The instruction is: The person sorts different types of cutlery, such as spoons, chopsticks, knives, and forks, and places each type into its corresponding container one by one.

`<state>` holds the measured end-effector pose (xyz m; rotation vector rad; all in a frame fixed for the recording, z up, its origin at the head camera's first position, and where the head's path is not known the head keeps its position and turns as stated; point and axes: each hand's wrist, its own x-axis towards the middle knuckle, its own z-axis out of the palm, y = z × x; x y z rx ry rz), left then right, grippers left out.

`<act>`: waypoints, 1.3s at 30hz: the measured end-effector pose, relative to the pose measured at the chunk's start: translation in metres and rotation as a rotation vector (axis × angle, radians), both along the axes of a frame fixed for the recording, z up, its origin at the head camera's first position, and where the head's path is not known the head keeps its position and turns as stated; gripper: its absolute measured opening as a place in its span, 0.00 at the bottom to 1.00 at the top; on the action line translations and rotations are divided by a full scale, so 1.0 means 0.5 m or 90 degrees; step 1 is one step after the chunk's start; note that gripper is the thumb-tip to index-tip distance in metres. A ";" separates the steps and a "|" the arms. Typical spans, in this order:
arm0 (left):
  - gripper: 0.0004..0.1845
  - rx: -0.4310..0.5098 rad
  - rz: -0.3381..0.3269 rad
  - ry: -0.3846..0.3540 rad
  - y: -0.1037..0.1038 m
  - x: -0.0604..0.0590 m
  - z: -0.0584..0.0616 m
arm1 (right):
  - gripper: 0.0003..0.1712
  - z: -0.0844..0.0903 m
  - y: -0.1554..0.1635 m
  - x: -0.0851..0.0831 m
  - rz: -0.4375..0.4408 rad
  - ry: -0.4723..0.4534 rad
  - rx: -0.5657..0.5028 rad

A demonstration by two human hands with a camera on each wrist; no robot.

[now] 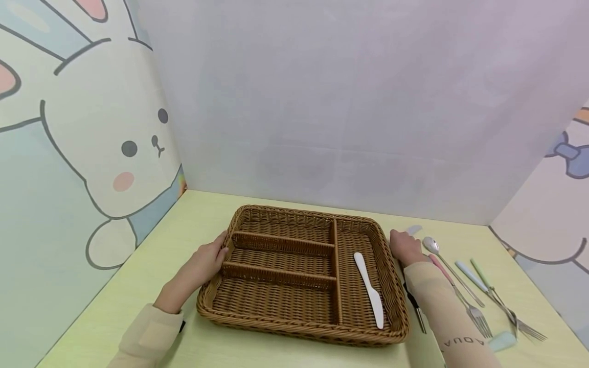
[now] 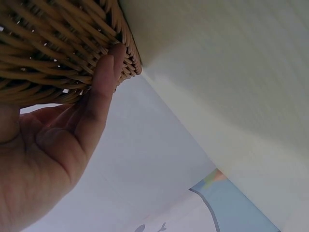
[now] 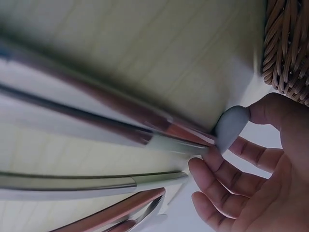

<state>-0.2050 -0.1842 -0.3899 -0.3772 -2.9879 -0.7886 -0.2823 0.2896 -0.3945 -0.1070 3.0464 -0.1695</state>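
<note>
A brown wicker basket (image 1: 276,324) with several compartments sits mid-table. My left hand (image 1: 208,258) grips its left rim, fingers against the outer weave in the left wrist view (image 2: 67,140). A white knife (image 1: 370,291) lies in the right-hand compartment. Beside the right wall is my right hand (image 1: 407,248), close to the table. In the right wrist view, its thumb and a fingertip pinch the rounded edges of a pale grey knife blade (image 3: 232,126). The blade (image 1: 414,230) shows just past the hand in the head view; the rest is hidden.
Right of the hand lie a spoon (image 1: 431,245), a pink-handled fork (image 1: 476,317), and utensils with blue (image 1: 471,276) and green handles (image 1: 480,273). A pale green blade (image 1: 502,341) lies near the sleeve. Printed walls border both sides; a plain wall (image 1: 331,102) stands behind.
</note>
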 end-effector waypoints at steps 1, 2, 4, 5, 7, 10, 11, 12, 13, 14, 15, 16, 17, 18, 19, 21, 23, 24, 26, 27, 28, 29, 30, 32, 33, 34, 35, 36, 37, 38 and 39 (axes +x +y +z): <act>0.28 0.001 0.000 0.000 0.000 0.000 0.000 | 0.10 0.001 0.000 0.000 -0.002 0.000 -0.003; 0.28 0.001 -0.001 0.001 0.000 0.000 0.001 | 0.11 0.001 -0.001 0.000 -0.002 0.001 -0.006; 0.28 0.002 -0.002 0.002 0.001 0.001 0.002 | 0.12 0.001 -0.001 -0.001 -0.008 0.004 -0.012; 0.28 0.001 -0.002 0.002 0.001 0.001 0.002 | 0.13 0.001 -0.001 -0.001 -0.012 0.007 -0.015; 0.28 0.002 -0.003 0.003 0.001 0.001 0.003 | 0.14 0.002 -0.001 -0.001 -0.024 0.012 -0.024; 0.27 -0.001 -0.006 0.006 0.001 0.001 0.003 | 0.15 0.002 -0.001 -0.001 -0.051 0.023 -0.041; 0.27 0.000 -0.006 0.006 0.001 0.001 0.003 | 0.14 0.003 -0.001 -0.001 -0.060 0.027 -0.046; 0.27 0.000 -0.007 0.006 0.001 0.001 0.002 | 0.14 0.003 0.000 -0.001 -0.068 0.032 -0.053; 0.27 0.000 -0.008 0.006 0.001 0.001 0.002 | 0.13 0.003 -0.001 -0.001 -0.076 0.035 -0.059; 0.27 -0.001 -0.009 0.007 0.001 0.001 0.002 | 0.13 0.002 0.000 -0.001 -0.082 0.040 -0.064; 0.27 -0.001 -0.009 0.007 0.001 0.001 0.001 | 0.12 0.002 0.000 0.000 -0.087 0.044 -0.067; 0.27 -0.002 -0.012 0.010 0.001 0.001 0.001 | 0.11 0.002 0.001 0.000 -0.090 0.049 -0.069; 0.27 -0.003 -0.012 0.009 0.001 0.001 0.001 | 0.11 0.002 0.001 0.000 -0.092 0.056 -0.072; 0.27 -0.005 -0.013 0.010 0.000 0.001 0.000 | 0.10 0.001 0.003 0.000 -0.092 0.063 -0.075; 0.27 -0.005 -0.012 0.011 0.000 0.000 0.000 | 0.10 0.001 0.004 0.000 -0.092 0.070 -0.078; 0.27 -0.006 -0.012 0.011 -0.001 -0.001 -0.002 | 0.10 0.000 0.007 -0.001 -0.091 0.084 -0.087; 0.27 -0.005 -0.009 0.008 -0.002 -0.002 -0.003 | 0.11 -0.002 0.010 -0.001 -0.090 0.097 -0.101; 0.27 -0.004 -0.009 0.008 -0.003 -0.003 -0.003 | 0.11 -0.002 0.011 -0.002 -0.089 0.101 -0.109; 0.28 -0.002 -0.010 0.007 -0.004 -0.003 -0.005 | 0.12 -0.003 0.012 -0.002 -0.091 0.108 -0.125; 0.28 -0.001 -0.009 0.006 -0.004 -0.003 -0.005 | 0.12 -0.003 0.013 -0.002 -0.092 0.112 -0.130; 0.28 0.000 -0.011 0.006 -0.004 -0.003 -0.005 | 0.11 -0.003 0.014 -0.002 -0.094 0.115 -0.136; 0.28 0.001 -0.010 0.005 -0.004 -0.003 -0.005 | 0.11 -0.003 0.014 -0.002 -0.094 0.123 -0.140; 0.28 0.001 -0.011 0.006 -0.004 -0.003 -0.005 | 0.11 -0.002 0.014 -0.001 -0.095 0.130 -0.143; 0.28 0.002 -0.012 0.006 -0.004 -0.003 -0.005 | 0.10 -0.001 0.014 -0.001 -0.098 0.150 -0.149; 0.28 0.002 -0.012 0.006 -0.004 -0.003 -0.004 | 0.10 0.000 0.014 0.000 -0.100 0.160 -0.152; 0.28 0.003 -0.013 0.008 -0.004 -0.002 -0.004 | 0.10 0.002 0.013 0.002 -0.102 0.168 -0.155; 0.28 0.002 -0.013 0.008 -0.004 -0.003 -0.003 | 0.10 0.005 0.012 0.004 -0.100 0.182 -0.156; 0.28 0.003 -0.014 0.009 -0.004 -0.002 -0.003 | 0.10 0.008 0.011 0.006 -0.100 0.190 -0.159; 0.27 0.002 -0.015 0.010 -0.004 -0.002 -0.002 | 0.10 0.011 0.010 0.008 -0.102 0.197 -0.160; 0.27 0.002 -0.016 0.012 -0.004 -0.002 -0.002 | 0.10 0.014 0.008 0.011 -0.101 0.202 -0.162; 0.27 0.002 -0.017 0.013 -0.004 -0.002 -0.002 | 0.10 0.018 0.007 0.013 -0.099 0.207 -0.162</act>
